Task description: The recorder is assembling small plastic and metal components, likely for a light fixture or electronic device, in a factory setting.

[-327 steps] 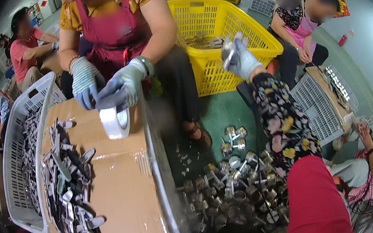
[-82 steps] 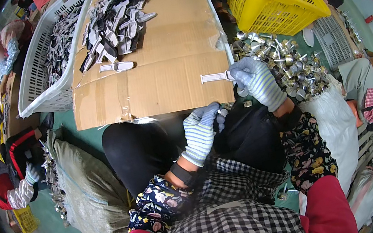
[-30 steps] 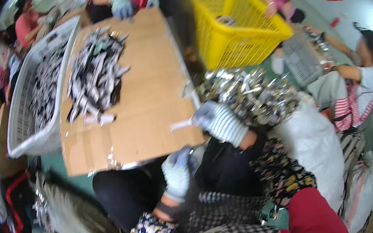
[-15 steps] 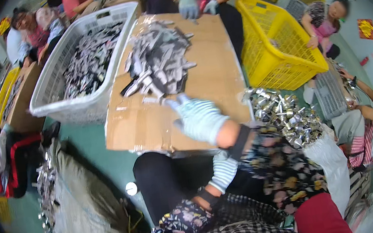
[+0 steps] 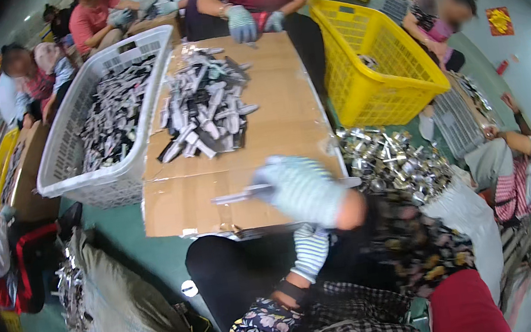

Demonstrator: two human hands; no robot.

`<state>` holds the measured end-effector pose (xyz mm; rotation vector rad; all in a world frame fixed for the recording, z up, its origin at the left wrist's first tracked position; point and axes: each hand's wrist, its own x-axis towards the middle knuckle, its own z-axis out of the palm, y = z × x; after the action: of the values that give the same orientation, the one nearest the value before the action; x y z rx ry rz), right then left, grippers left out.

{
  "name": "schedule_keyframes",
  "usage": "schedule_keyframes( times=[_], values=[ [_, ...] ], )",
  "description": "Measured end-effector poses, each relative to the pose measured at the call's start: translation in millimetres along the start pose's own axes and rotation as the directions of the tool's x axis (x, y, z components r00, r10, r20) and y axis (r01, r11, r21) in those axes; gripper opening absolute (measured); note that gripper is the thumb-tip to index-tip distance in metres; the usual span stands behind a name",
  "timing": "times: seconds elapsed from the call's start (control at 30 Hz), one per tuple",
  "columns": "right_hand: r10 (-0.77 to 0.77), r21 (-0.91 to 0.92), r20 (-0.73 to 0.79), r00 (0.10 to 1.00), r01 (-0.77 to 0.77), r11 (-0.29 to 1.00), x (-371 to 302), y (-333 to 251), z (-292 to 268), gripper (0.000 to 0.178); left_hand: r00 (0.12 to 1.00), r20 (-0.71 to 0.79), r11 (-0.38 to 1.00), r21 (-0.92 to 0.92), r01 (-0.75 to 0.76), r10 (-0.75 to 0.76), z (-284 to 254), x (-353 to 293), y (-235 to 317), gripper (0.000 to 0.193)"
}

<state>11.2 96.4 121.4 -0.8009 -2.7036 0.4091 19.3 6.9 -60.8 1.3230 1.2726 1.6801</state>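
Observation:
My right hand (image 5: 306, 191), in a striped blue-and-white glove, is over the near part of the cardboard-topped table (image 5: 197, 189). Its fingers are closed around a thin, flat grey-white strip (image 5: 231, 199) that sticks out to the left. A pale end also shows on the hand's far right side. Motion smears the glove. My left hand (image 5: 311, 251), in a matching glove, is low before my lap, close to the right forearm; its fingers are hidden. A heap of similar grey and black strips (image 5: 207, 110) lies on the table's far half.
A white crate (image 5: 51, 189) full of strips stands left of the table, a yellow crate (image 5: 365, 101) to the right. Shiny metal parts (image 5: 394, 165) spill above a white sack (image 5: 467, 222). A beige sack (image 5: 121, 322) lies at lower left. Across the table sits a gloved co-worker (image 5: 242, 23).
My right hand has drawn back from the heap toward me and now carries a strip. The view has shifted somewhat. The co-worker's hands opposite have come lower, near the table's far edge.

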Motion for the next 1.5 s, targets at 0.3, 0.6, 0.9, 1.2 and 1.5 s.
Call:
schedule_keyframes(
  times=[0.3,0.6,0.9,1.2,1.5],
  values=[
    [0.544,0.561,-0.155,0.824,-0.381,0.736,-104.1,126.6,-83.1,0.022,0.771,0.141,0.638,-0.481,0.601,-0.621,-11.3,17.0,56.1,0.017],
    [0.659,0.726,0.155,0.736,-0.537,0.429,-98.1,135.5,-13.6,0.023,0.766,0.152,0.627,-0.487,0.607,-0.624,-9.3,19.2,63.5,0.015],
    [0.611,0.674,0.115,0.783,-0.514,0.530,-84.8,148.4,0.8,0.020,0.772,0.139,0.651,-0.458,0.605,-0.620,-8.0,20.7,67.9,0.018],
    [0.625,0.688,0.141,0.768,-0.530,0.496,-84.6,145.7,-2.9,0.018,0.769,0.137,0.662,-0.429,0.615,-0.625,-10.5,19.2,64.1,0.019],
    [0.627,0.610,0.185,0.756,-0.589,0.530,-81.0,150.6,-3.4,0.020,0.782,0.142,0.674,-0.428,0.602,-0.607,-8.2,20.0,64.2,0.019]
  ],
)
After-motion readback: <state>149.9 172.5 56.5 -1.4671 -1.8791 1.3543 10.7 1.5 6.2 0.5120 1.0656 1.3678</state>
